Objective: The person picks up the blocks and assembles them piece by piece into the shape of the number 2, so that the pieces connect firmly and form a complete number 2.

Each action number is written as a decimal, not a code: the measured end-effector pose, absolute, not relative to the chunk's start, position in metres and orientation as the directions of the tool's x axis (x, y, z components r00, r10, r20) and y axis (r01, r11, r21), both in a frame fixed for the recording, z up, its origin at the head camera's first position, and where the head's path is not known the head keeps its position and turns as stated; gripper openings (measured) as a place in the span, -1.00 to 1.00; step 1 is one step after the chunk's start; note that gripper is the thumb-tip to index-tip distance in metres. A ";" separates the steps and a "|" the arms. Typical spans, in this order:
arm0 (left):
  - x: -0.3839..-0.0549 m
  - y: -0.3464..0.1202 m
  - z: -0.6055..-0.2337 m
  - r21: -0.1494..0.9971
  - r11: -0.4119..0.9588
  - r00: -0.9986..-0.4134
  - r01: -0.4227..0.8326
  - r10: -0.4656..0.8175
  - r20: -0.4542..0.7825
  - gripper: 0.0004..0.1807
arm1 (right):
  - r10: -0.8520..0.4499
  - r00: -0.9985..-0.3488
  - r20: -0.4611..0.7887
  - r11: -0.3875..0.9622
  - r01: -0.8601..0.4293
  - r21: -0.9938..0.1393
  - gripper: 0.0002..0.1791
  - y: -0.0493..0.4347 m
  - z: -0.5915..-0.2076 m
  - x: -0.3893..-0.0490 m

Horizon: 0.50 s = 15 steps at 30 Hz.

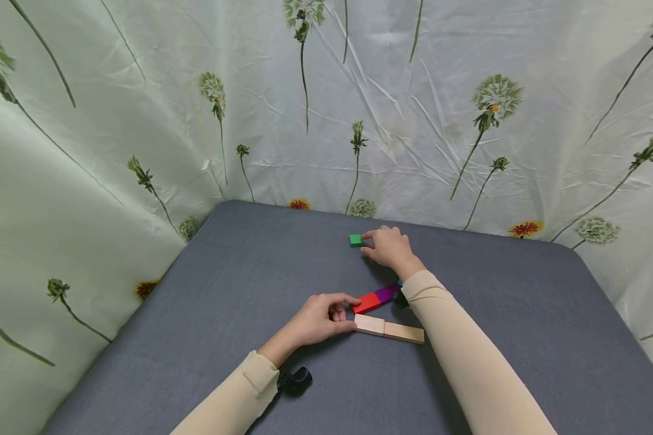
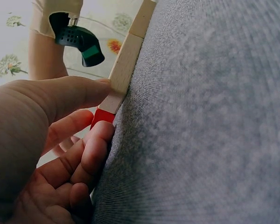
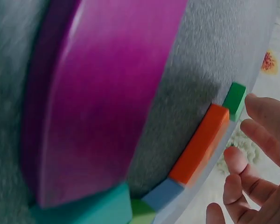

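Note:
My left hand (image 1: 315,320) reaches over two blocks. Its thumb touches the end of a plain wooden block (image 1: 369,324), while the index finger rests at the end of a red block (image 1: 366,302). The other fingers are bent inward. A second wooden block (image 1: 404,333) continues that row, and a purple block (image 1: 386,293) joins the red one. Farther back, my right hand (image 1: 390,246) is beside a small green block (image 1: 355,240), fingers spread, fingertips right at its side. In the right wrist view, an orange block (image 3: 200,144) adjoins the green one.
Past the purple block's end lie a teal block (image 3: 84,207), a light green block (image 3: 141,211) and a blue block (image 3: 163,193), mostly hidden by the right arm in the head view. Grey cloth covers the table (image 1: 239,272). A flowered curtain (image 1: 413,121) hangs behind.

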<state>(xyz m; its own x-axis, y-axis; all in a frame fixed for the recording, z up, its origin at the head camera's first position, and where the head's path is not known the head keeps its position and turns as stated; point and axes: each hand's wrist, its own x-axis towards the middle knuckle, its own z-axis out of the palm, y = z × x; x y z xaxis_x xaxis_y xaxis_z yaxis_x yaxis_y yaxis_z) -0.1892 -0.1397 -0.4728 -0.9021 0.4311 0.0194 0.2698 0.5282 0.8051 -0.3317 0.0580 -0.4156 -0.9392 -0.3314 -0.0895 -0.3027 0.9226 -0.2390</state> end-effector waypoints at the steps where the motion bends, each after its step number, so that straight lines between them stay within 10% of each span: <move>1: -0.189 -0.140 -0.473 0.805 0.529 -0.902 0.269 0.432 0.018 -0.57 | -0.329 -0.940 -0.088 0.925 -0.301 -0.233 -0.51 0.056 -0.416 -0.332; 15: -0.189 -0.141 -0.474 0.816 0.501 -0.894 0.289 0.446 0.043 -0.57 | -0.277 -0.957 -0.081 0.947 -0.258 -0.192 -0.48 0.044 -0.426 -0.333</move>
<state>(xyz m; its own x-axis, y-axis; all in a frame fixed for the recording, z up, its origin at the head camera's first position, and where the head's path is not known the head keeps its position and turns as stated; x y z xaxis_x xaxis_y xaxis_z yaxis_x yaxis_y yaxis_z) -0.1895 -0.1410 -0.4743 -0.8941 0.4457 0.0428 0.2888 0.5010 0.8158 -0.3326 0.0442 -0.4257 -0.9573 -0.2775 -0.0813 -0.2581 0.9468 -0.1921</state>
